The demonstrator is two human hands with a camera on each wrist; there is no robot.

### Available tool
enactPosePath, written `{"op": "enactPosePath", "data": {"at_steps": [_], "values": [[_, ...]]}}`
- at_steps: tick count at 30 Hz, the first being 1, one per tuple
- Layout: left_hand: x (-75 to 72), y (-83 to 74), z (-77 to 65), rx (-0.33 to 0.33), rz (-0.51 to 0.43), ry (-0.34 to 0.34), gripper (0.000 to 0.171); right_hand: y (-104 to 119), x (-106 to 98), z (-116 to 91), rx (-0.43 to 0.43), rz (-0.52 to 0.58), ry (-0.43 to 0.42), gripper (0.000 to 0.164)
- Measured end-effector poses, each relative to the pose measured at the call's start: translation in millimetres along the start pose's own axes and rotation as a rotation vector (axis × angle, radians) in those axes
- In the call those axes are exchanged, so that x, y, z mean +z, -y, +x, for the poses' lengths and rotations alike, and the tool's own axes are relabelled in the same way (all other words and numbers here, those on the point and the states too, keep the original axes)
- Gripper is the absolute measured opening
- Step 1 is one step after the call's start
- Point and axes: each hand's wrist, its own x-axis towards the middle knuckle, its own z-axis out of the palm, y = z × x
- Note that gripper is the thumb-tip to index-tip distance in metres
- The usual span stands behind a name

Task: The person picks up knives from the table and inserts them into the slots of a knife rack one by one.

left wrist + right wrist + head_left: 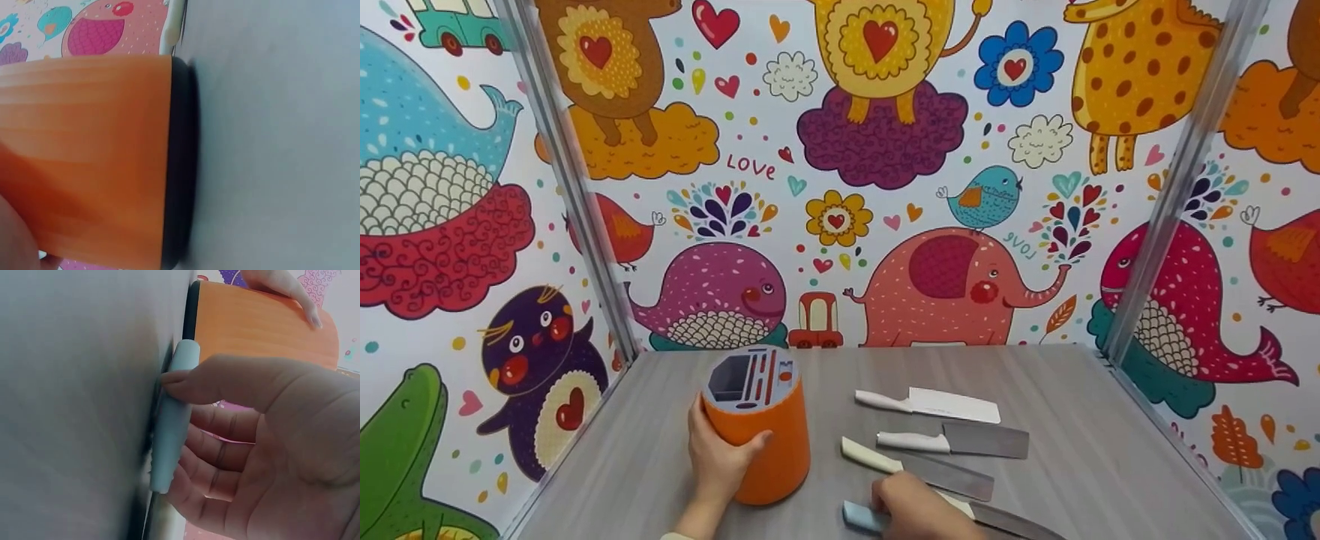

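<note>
An orange knife block with a grey slotted top stands upright on the table, left of centre. My left hand holds it round its left and near side, the thumb across the front. In the left wrist view its dark base sits on the tabletop. At the table's near side my right hand grips the light blue handle of a knife, thumb on one side and fingers on the other. That knife's blade is mostly hidden. Just beyond lies a cream-handled knife, partly covered by my right hand.
Further back, in a rough column, lie a white cleaver, a white-handled knife with a broad grey blade, and a knife with a cream handle. Patterned panels with metal posts enclose the wooden table.
</note>
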Motion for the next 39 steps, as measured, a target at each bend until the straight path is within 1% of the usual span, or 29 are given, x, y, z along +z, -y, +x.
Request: {"op": "enactPosePath", "data": {"at_steps": [3, 5, 6, 8, 12, 14, 15, 17, 19, 21, 22, 24, 26, 28, 30, 31, 32, 33, 36, 38, 39], "values": [[4.3, -1.4, -3.1, 0.001, -0.004, -0.026, 0.121, 2, -8, 0, -0.063, 0.005, -0.035, 0.026], [6.2, -2.0, -5.1, 0.006, -0.004, -0.049, 0.123, 5, -15, -1, -0.101, 0.012, -0.073, 0.028], [6.9, -2.2, -6.0, 0.011, -0.007, -0.06, 0.124, 7, -19, -1, -0.108, 0.031, -0.079, 0.028], [7.6, -2.6, -7.4, 0.018, -0.011, -0.078, 0.124, 10, -27, -3, -0.12, 0.096, -0.093, 0.028], [8.4, -3.7, -9.3, 0.02, -0.003, -0.092, 0.121, 17, -45, -12, -0.146, 0.245, -0.138, 0.029], [8.7, -5.0, -10.6, 0.025, 0.018, -0.104, 0.119, 20, -53, -17, -0.164, 0.28, -0.178, 0.029], [8.8, -6.0, -11.3, 0.042, 0.024, -0.117, 0.118, 21, -57, -19, -0.171, 0.293, -0.197, 0.029], [8.3, -9.0, -12.1, 0.106, 0.026, -0.154, 0.115, 24, -65, -24, -0.174, 0.326, -0.225, 0.029], [7.1, -15.4, -12.9, 0.204, 0.019, -0.198, 0.111, 27, -71, -28, -0.182, 0.364, -0.245, 0.028], [5.2, -25.9, -13.7, 0.312, 0.009, -0.235, 0.107, 29, -77, -32, -0.181, 0.421, -0.255, 0.029], [3.9, -33.2, -14.2, 0.353, 0.007, -0.244, 0.105, 30, -79, -34, -0.181, 0.447, -0.263, 0.029], [-0.4, -51.7, -16.3, 0.41, 0.011, -0.244, 0.099, 33, -81, -36, -0.186, 0.49, -0.289, 0.03], [-4.8, -72.4, -19.5, 0.445, 0.01, -0.239, 0.093, 37, -81, -38, -0.2, 0.524, -0.334, 0.031], [-9.7, -92.5, -24.2, 0.471, -0.014, -0.225, 0.086, 43, -81, -40, -0.21, 0.547, -0.387, 0.031], [-14.5, -111.1, -31.9, 0.476, -0.043, -0.18, 0.079, 46, -79, -39, -0.219, 0.568, -0.436, 0.031], [-16.2, -119.3, -35.9, 0.474, -0.072, -0.141, 0.076, 48, -77, -39, -0.223, 0.577, -0.458, 0.031], [-17.0, -126.6, -39.8, 0.468, -0.112, -0.091, 0.073, 49, -75, -38, -0.22, 0.591, -0.473, 0.031], [-17.5, -133.1, -44.0, 0.446, -0.149, -0.023, 0.07, 50, -73, -38, -0.217, 0.602, -0.486, 0.031], [-14.9, -148.4, -54.6, 0.311, -0.247, 0.212, 0.065, 52, -67, -37, -0.22, 0.63, -0.509, 0.031], [-9.9, -153.1, -59.8, 0.219, -0.299, 0.335, 0.061, 56, -64, -37, -0.234, 0.634, -0.524, 0.031], [-7.5, -154.4, -62.3, 0.164, -0.304, 0.391, 0.059, 58, -62, -37, -0.247, 0.626, -0.537, 0.032]]}}
